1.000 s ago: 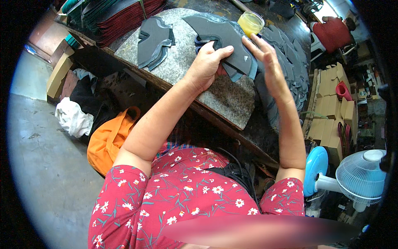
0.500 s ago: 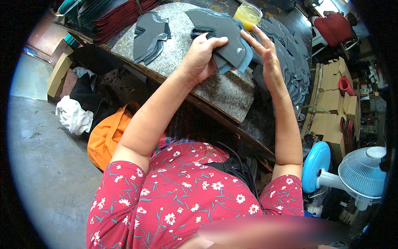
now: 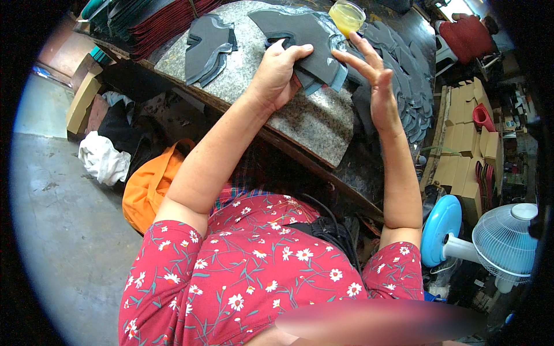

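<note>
Head view: jar [image 3: 347, 19] and grey pile [image 3: 399, 72] stand beside the held piece [image 3: 314, 37].

Dark red sheets [image 3: 164, 26] lay stacked at the far left corner of the table [image 3: 365, 161], dark green sheets [image 3: 112, 24] beside them. An orange bag [image 3: 151, 187] and a white cloth [image 3: 104, 160] sat below its front edge; past its right edge were cardboard boxes [image 3: 459, 138], a red roll [image 3: 482, 118] and a blue-and-white fan [image 3: 502, 242].

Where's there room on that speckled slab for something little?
Two patches of the speckled grey slab look bare: between the notched grey sheets at left and the left hand; and the near right part, below the held grey sheets. Right of the slab it's crowded with overlapping grey pieces, beside the right hand.
</note>
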Demonstrator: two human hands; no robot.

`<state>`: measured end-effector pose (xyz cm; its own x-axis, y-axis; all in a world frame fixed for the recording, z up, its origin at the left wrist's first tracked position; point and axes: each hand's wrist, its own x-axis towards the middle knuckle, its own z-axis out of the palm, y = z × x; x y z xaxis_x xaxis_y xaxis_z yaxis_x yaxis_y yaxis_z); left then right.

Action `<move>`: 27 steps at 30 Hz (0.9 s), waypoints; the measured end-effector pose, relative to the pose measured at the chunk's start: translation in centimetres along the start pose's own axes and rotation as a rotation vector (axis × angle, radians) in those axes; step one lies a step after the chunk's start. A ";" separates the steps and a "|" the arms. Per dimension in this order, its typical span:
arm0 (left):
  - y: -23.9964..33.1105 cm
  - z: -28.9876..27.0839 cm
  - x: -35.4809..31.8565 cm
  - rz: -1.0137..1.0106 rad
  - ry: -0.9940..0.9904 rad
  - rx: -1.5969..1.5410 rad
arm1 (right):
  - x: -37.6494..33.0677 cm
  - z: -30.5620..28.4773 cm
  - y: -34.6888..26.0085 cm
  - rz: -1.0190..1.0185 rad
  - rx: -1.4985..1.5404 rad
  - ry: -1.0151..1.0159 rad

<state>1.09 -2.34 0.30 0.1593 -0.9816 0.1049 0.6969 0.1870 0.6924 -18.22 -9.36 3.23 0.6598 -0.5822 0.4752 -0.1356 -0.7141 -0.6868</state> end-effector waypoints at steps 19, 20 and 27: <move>0.1 0.0 -0.1 -0.058 -0.014 0.044 | 0.1 0.8 -0.3 -0.215 -0.610 0.120; 0.0 -0.1 -0.2 -0.064 -0.012 0.053 | 0.2 1.0 -0.1 -0.194 -0.540 0.111; -0.1 -0.5 0.5 -0.022 0.085 -0.044 | -0.4 1.1 -0.5 -0.061 0.041 -0.010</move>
<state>1.46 -2.82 -0.05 0.2010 -0.9792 0.0273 0.7307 0.1685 0.6616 -17.63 -8.36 2.77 0.6733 -0.5337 0.5117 -0.0646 -0.7320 -0.6783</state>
